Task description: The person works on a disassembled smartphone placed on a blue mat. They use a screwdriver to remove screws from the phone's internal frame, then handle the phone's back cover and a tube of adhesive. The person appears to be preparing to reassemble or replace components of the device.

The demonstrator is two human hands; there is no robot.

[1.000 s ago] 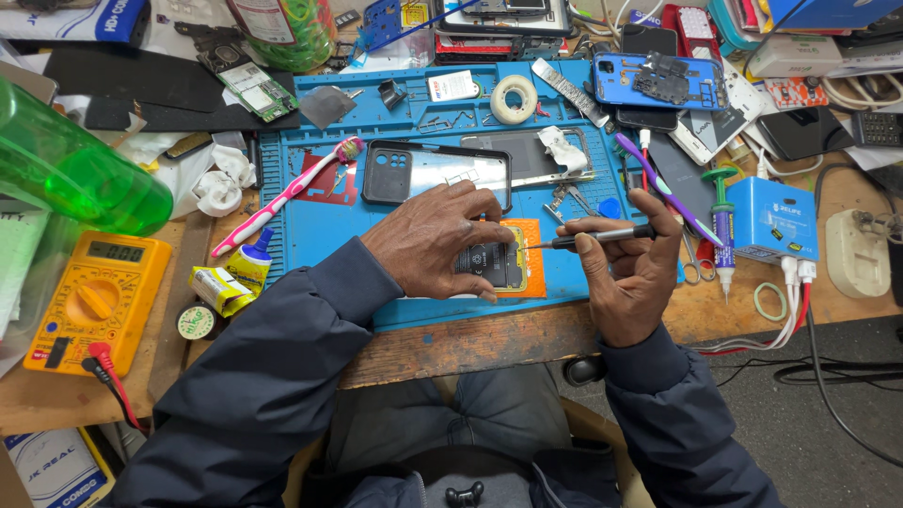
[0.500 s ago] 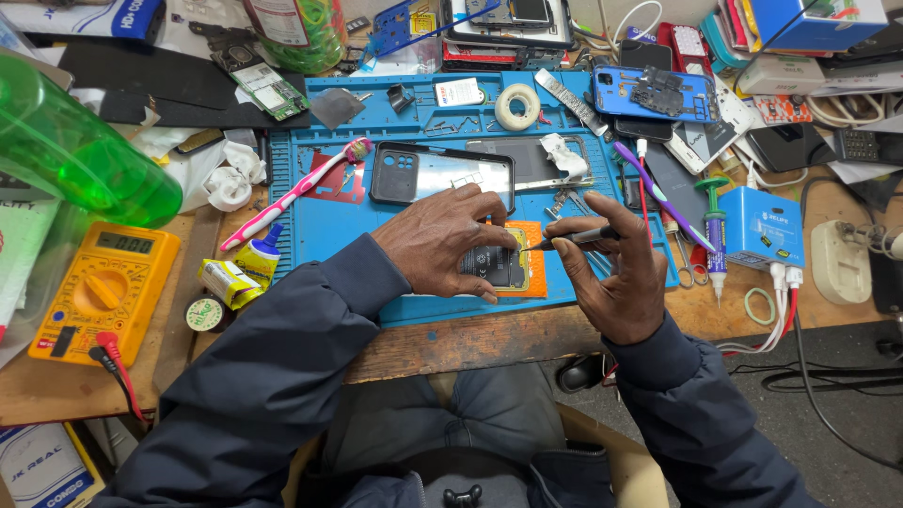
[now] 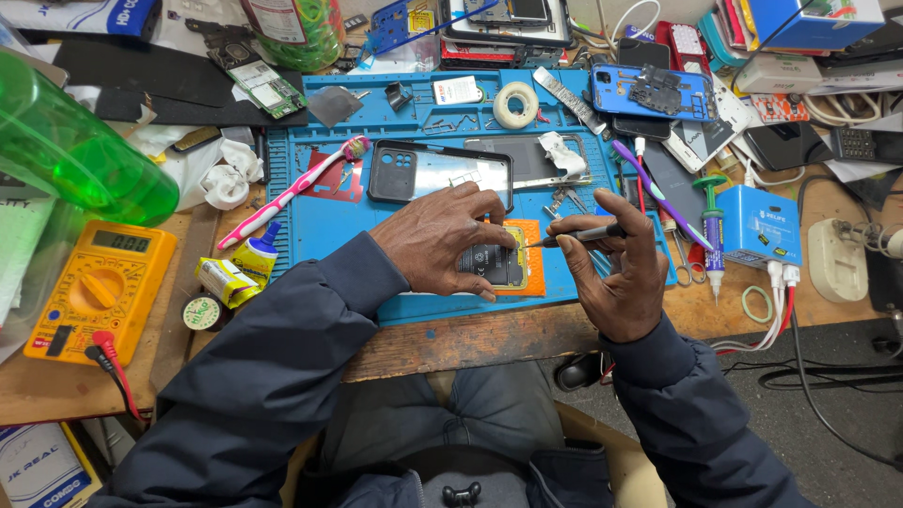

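My left hand [image 3: 440, 240] presses down on an opened phone [image 3: 497, 263] that lies on an orange pad [image 3: 529, 261] on the blue work mat [image 3: 320, 226]. My right hand [image 3: 621, 273] grips a thin dark screwdriver [image 3: 576, 235], whose tip points left at the phone's upper right corner. A black phone back cover [image 3: 437, 171] lies just beyond my left hand. Part of the phone is hidden under my fingers.
A pink toothbrush [image 3: 292, 191], glue tube [image 3: 259, 252] and yellow multimeter [image 3: 99, 287] lie at left, with a green bottle [image 3: 80, 150] behind. Tape roll [image 3: 515, 103], blue phone frame [image 3: 658, 92], small blue box [image 3: 769, 226], syringe, tweezers and cables crowd the right. The wooden bench edge [image 3: 470, 339] runs near me.
The view has shifted slightly. My right hand with the screwdriver has edged a little closer to the phone; my left hand stays on it.
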